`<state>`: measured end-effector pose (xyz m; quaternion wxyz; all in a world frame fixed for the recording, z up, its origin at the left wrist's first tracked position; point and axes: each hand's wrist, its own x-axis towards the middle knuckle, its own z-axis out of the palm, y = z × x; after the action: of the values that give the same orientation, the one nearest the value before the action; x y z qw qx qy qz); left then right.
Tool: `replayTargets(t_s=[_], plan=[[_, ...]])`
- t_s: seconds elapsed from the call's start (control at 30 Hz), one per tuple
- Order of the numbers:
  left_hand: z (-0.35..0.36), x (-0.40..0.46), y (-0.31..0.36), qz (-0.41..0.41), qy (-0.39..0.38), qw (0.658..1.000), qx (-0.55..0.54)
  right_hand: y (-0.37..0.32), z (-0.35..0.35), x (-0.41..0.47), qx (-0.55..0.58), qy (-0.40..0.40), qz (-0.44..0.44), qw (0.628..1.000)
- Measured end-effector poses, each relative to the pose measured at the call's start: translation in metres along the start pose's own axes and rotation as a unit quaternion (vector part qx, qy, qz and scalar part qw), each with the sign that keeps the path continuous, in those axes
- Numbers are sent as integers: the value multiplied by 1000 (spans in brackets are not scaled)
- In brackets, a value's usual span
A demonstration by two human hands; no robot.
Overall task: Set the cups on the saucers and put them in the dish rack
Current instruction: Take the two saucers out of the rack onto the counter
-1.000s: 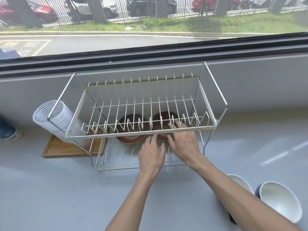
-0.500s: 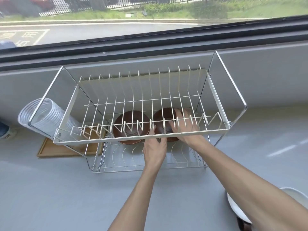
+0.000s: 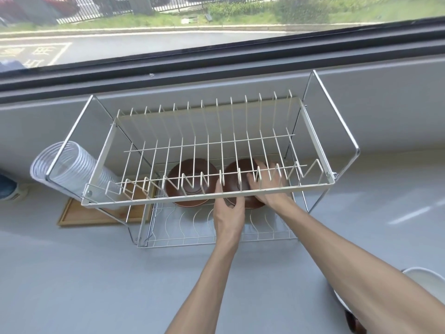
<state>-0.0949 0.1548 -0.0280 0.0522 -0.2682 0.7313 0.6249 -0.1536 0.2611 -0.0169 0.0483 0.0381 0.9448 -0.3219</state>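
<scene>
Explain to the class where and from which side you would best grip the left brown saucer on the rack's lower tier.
Probably pinch the left brown saucer by its near rim, reaching in from the front: the upper tier blocks access from above, and both hands crowd the right saucer.

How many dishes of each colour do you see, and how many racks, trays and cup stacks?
Brown dishes in the dish rack, lower tier: 2 (left one, right one, held by both hands)
White dishes at the bottom right edge: 1
Dish racks: 1
Wooden trays: 1
Stacks of clear cups: 1
Total: 6
</scene>
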Motion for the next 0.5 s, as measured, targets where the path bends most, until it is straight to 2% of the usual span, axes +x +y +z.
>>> replayTargets(t_s=[0.1,0.3,0.5], plan=[[1,-4,-8,-5,-3,1000,-12,1,2,-3,-76,-24,52,995],[-7,-19,-7,-41,-6,999,-29,11,7,-5,-53,-12,96,994],[-11,-23,-12,-66,2,998,-14,11,-4,-28,-17,3,88,996]])
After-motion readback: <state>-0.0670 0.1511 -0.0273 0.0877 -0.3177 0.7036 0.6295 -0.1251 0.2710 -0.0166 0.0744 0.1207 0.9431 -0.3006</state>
